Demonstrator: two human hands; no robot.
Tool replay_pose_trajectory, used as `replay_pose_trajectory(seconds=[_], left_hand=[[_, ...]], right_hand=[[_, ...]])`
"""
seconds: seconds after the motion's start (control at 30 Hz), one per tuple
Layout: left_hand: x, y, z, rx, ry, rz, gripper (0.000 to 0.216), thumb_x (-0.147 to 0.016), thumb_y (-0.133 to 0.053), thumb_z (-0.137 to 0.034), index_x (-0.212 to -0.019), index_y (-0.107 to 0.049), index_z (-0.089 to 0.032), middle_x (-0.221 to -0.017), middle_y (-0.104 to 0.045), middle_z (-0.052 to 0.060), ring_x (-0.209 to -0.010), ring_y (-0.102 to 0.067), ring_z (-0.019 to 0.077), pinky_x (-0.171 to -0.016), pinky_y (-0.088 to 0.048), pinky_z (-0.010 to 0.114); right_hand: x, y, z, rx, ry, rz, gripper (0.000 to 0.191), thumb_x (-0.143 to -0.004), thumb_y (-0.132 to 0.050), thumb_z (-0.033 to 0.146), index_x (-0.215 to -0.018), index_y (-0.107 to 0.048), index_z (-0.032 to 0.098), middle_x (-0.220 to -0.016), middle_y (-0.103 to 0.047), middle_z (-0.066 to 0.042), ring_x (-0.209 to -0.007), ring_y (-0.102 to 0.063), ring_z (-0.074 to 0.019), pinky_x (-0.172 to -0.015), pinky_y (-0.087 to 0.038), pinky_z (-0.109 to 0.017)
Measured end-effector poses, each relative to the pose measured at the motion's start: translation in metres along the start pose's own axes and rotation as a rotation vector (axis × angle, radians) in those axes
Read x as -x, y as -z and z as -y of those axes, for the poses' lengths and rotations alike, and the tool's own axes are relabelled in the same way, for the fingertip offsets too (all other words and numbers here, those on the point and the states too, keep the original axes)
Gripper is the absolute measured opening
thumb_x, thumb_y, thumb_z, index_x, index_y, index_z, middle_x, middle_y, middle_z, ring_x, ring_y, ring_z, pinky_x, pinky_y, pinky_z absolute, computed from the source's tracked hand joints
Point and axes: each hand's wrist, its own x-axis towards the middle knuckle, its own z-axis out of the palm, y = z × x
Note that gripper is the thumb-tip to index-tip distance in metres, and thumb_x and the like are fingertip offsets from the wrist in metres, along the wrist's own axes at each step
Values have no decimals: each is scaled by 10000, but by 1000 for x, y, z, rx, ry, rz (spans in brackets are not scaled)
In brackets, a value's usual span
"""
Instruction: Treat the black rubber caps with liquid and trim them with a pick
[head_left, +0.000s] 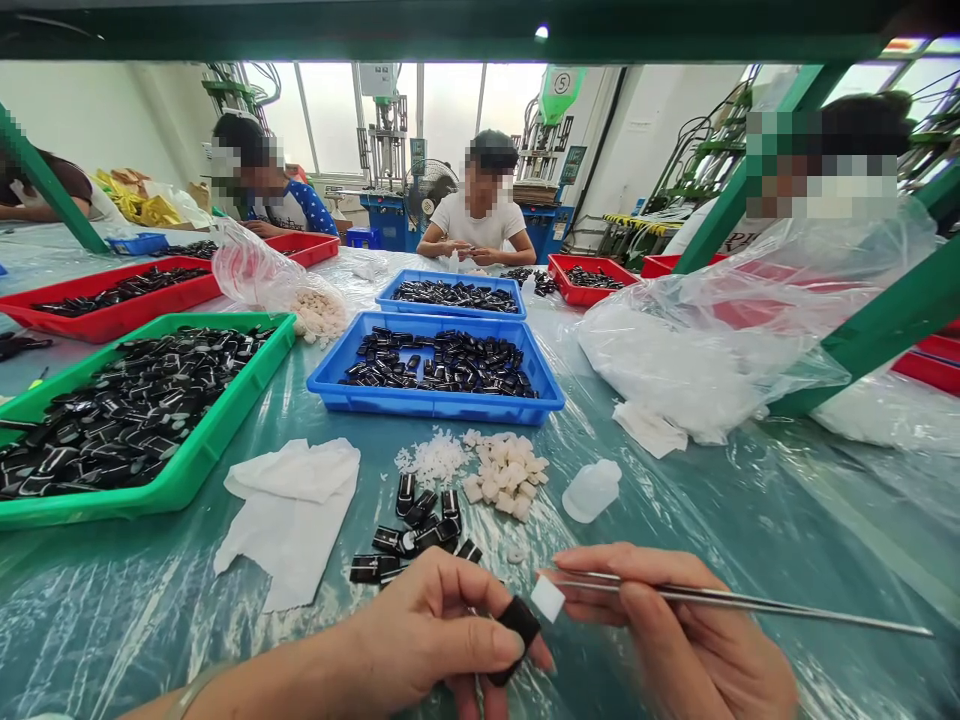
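My left hand pinches a small black plastic part between thumb and fingers. Close to its right, my right hand is closed around metal tweezers. A small white square piece shows at the tweezers' tip, beside the black part; whether the two touch I cannot tell. Just beyond my hands lie several loose black parts, a heap of cream-coloured small blocks and a pile of thin white bits. A small translucent bottle lies on its side at the right.
Blue trays and a green tray hold many black parts. A white cloth lies left of my hands. Plastic bags and a green frame post stand at the right. People sit across the table.
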Motion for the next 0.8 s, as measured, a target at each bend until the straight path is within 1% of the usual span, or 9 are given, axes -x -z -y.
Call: replay_pose_trajectory(seconds=[0.1,0.17,0.23,0.3,0.33,0.4,0.5,0.67,0.8], left_hand=[[0,1,-1,71,-48,27,310,-672,-693,-341,-867,-658,-102,-728,-581,44,-516,-616,107,-431,-453,143],[0,1,-1,105,-60,43,277,-660,-703,-323,-826,-657,-107,-805,-581,54,-536,-628,113,-437,-461,147],[0,1,-2,108,-49,56,266,-659,-705,-313,-811,-662,-99,-772,-583,52,-535,-621,104,-436,-456,134],[0,1,-2,86,-33,56,272,-662,-701,-303,-825,-672,-88,-691,-582,44,-529,-609,95,-437,-450,122],[0,1,-2,74,-25,54,277,-667,-696,-300,-835,-676,-81,-647,-579,39,-521,-605,94,-439,-449,120],[-1,0,-1,62,-9,37,287,-681,-681,-301,-853,-679,-71,-589,-579,36,-506,-605,97,-449,-459,129],[-1,-2,1,60,19,-10,292,-702,-655,-298,-879,-679,-67,-577,-611,56,-540,-637,125,-493,-487,155],[-1,-8,-2,80,47,-82,305,-667,-650,-255,-900,-683,-62,-595,-636,76,-623,-670,158,-557,-504,165],[-1,-10,-5,115,78,-105,314,-652,-610,-246,-884,-688,-51,-581,-638,92,-605,-668,169,-537,-501,171]], right_hand=[[-3,4,-4,28,48,60,150,-862,-502,244,-918,-637,277,-883,-675,-22,-698,-678,-162,-599,-590,-245],[-5,9,-7,50,117,177,179,-861,-496,211,-947,-624,302,-893,-680,-6,-718,-677,-157,-615,-583,-238],[-6,12,-8,97,183,310,231,-849,-497,164,-973,-612,321,-903,-689,4,-771,-673,-158,-648,-572,-230],[-8,14,-7,173,208,381,264,-830,-513,137,-987,-616,322,-896,-700,7,-804,-667,-154,-689,-552,-215],[-9,15,-6,209,200,376,257,-824,-524,145,-985,-627,316,-883,-703,5,-786,-666,-147,-694,-543,-205],[-12,15,-4,241,161,300,193,-819,-546,202,-944,-656,298,-847,-704,-3,-737,-656,-139,-682,-529,-197],[-18,16,-4,186,94,189,127,-815,-560,289,-834,-684,270,-818,-678,-25,-729,-627,-153,-651,-518,-217],[-21,18,-11,23,-117,180,150,-815,-565,314,-798,-689,232,-749,-611,-28,-608,-556,-128,-550,-476,-231],[-18,13,-8,-49,-266,91,155,-757,-633,340,-802,-690,203,-683,-632,-30,-541,-551,-132,-530,-462,-257]])
